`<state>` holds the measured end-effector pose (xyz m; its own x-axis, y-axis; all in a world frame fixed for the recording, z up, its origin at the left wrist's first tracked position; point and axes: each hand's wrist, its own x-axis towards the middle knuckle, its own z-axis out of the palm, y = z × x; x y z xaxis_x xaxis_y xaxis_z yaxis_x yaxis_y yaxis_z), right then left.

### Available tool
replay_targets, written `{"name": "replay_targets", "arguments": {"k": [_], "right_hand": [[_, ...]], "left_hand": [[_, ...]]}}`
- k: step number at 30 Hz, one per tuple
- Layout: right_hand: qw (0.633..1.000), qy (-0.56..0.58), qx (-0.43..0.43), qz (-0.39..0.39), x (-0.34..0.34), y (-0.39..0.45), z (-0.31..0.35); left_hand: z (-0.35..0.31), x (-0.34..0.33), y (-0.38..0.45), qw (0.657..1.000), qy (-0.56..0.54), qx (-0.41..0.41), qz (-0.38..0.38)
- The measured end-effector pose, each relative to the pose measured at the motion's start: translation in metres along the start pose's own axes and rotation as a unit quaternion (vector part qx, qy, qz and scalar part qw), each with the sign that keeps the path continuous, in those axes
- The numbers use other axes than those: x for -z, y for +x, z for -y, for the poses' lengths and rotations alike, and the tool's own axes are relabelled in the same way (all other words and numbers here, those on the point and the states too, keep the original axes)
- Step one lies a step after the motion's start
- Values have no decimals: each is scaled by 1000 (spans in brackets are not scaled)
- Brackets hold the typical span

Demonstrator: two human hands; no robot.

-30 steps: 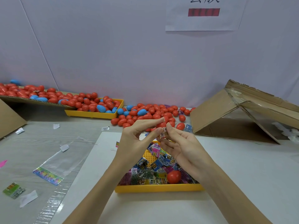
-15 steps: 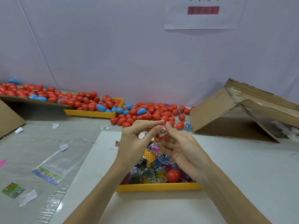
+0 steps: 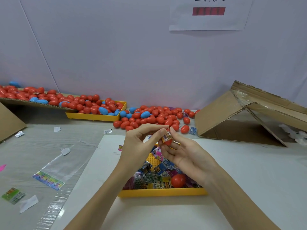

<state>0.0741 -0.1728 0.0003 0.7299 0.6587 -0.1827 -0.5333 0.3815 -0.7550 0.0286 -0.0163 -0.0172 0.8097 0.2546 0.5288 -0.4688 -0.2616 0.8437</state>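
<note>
Bare white table (image 3: 249,180) right of yellow tray (image 3: 162,192); egg pile (image 3: 154,117) and cardboard box (image 3: 240,123) block behind.

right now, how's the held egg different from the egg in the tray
The held egg is pinched in the air between left hand and right hand; the tray egg lies loose among packets in the yellow tray. The held egg has an orange packet against it; the tray egg looks bare. Both are red.

Red and blue plastic eggs (image 3: 156,116) fill a yellow plastic tray (image 3: 93,117) at far left and spill across the grey desk (image 3: 249,171). A tipped brown cardboard box (image 3: 221,120) lies far right, a clear plastic bag (image 3: 56,168) near left.
</note>
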Motion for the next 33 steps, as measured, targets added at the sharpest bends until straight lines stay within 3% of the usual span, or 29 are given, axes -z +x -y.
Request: {"name": "replay_targets", "arguments": {"k": [4, 13, 26, 33], "right_hand": [[1000, -16, 5, 7, 1, 0, 0], [997, 52, -52, 25, -4, -2, 0], [993, 93, -68, 31, -4, -2, 3], [998, 53, -33, 14, 1, 1, 1]], "left_hand": [[-5, 2, 1, 997, -38, 44, 50], [-5, 1, 3, 955, -235, 173, 46], [-3, -2, 3, 929, -300, 213, 28], [-5, -6, 0, 936, -274, 221, 7]]}}
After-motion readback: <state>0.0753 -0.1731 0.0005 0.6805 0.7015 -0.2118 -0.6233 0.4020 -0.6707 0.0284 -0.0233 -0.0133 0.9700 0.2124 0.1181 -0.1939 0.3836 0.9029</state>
